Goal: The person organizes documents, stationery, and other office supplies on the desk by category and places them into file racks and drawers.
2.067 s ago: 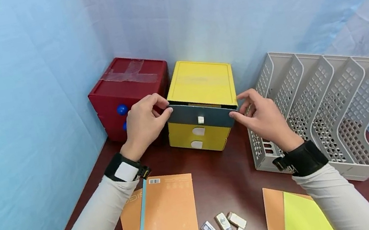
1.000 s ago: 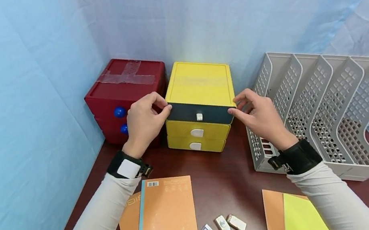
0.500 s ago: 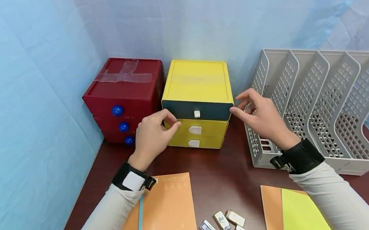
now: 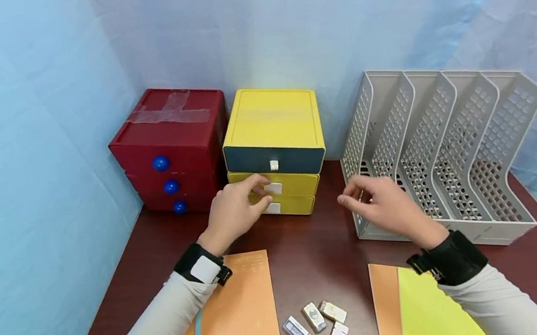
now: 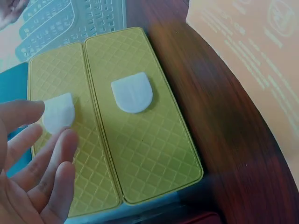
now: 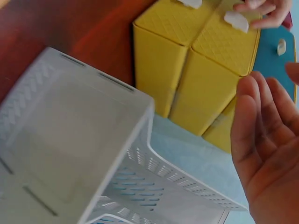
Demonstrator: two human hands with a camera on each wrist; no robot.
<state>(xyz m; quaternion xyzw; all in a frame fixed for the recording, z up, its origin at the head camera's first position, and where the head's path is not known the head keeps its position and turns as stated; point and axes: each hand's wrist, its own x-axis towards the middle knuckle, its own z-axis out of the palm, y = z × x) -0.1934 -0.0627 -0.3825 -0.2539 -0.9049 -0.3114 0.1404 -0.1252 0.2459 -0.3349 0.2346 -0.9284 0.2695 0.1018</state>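
Observation:
The yellow drawer unit (image 4: 273, 116) stands at the back, its dark teal top drawer (image 4: 246, 159) flush with the body. Below that are two yellow drawers with white pulls (image 5: 133, 92). In front of the lower drawers hovers my left hand (image 4: 238, 211), fingers loosely bent and holding nothing. Its fingertips overlap the middle drawer's pull in the left wrist view, but contact does not show. My right hand (image 4: 386, 204) floats to the right of the unit, before the grey file rack (image 4: 438, 163), relaxed and holding nothing. The right wrist view shows its fingers (image 6: 245, 112) apart from the drawers.
A red drawer unit (image 4: 166, 131) with blue knobs stands left of the yellow one. Orange notebooks (image 4: 241, 320) lie at front left, and a yellow-green notebook (image 4: 433, 311) over an orange one at front right. Several erasers (image 4: 298, 333) lie between them on the dark table (image 4: 313, 243).
The teal top drawer, slightly pulled out at first with both hands at its front corners, has slid in flush. Then the left hand came away, followed by the right, both moving down toward me.

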